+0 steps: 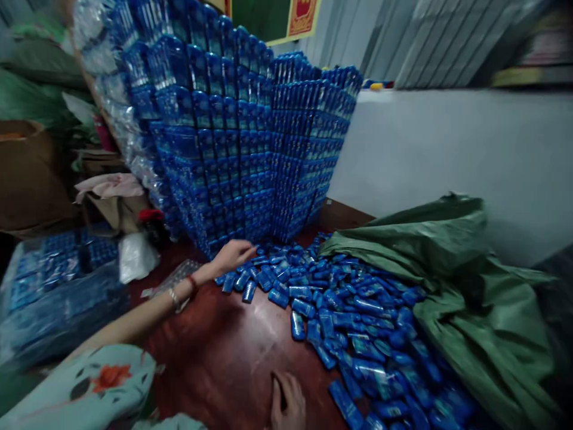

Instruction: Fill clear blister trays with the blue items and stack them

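You seem to be reaching: your half-curled left hand is by the loose blue containers, hold unclear; your part-open right hand looks empty; picking needs it closer.

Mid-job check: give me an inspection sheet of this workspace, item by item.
Surface: glossy dark red floor.
Job's things: blue containers lying in a loose heap.
Clutter: crumpled green sheeting right of the heap; white bag at left.
Grip: left hand at the heap's left end, hold unclear; right hand low, thumb and fingers apart.
Cables: nothing seen.
Surroundings: tall blue stacks; white wall.
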{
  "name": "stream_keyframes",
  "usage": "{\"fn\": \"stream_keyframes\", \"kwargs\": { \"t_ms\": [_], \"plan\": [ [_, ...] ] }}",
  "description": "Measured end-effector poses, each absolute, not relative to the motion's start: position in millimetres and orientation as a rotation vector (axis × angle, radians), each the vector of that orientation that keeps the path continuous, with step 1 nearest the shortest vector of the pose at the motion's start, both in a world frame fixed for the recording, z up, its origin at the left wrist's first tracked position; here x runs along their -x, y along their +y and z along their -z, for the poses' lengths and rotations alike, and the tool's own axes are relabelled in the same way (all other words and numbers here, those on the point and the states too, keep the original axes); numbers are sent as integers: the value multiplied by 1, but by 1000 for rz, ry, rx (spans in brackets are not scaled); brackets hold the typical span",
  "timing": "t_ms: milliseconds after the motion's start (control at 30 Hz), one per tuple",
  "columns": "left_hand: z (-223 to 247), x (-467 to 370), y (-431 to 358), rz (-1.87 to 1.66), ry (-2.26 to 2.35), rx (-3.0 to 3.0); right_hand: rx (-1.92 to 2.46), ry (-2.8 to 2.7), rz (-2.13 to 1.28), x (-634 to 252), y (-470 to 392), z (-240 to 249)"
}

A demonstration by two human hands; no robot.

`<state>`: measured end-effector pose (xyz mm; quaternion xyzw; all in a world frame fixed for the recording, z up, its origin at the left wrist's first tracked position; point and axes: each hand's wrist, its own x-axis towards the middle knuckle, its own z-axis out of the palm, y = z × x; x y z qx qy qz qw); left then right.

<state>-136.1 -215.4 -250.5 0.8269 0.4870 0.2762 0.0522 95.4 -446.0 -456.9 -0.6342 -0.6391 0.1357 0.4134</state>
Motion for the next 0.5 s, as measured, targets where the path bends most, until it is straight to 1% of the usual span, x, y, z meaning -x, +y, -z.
{"fn": "stream_keyframes", "kwargs": {
  "t_ms": [33,100,133,200,267,333,400,500],
  "plan": [
    [282,158,-241,-766,1608,-2442,1575,-1608,-328,-95,-440,463],
    [331,195,-282,-735,1804,-2355,1540,-1621,-313,-97,-432,469],
    [348,208,-297,-710,2037,-2253,1530,-1635,-321,-99,-431,469],
    [372,227,-320,-532,2269,-2098,1544,-1655,-351,-102,-433,464],
    [386,233,-334,-365,2295,-2044,1568,-1653,-379,-103,-436,455],
    [392,228,-349,-335,2241,-2051,1574,-1623,-408,-98,-440,444],
    [394,214,-368,-406,2170,-2041,1553,-1576,-434,-85,-443,430],
    [388,186,-403,-603,1882,-2031,1449,-1677,-505,-53,-445,404]
  ]
}}
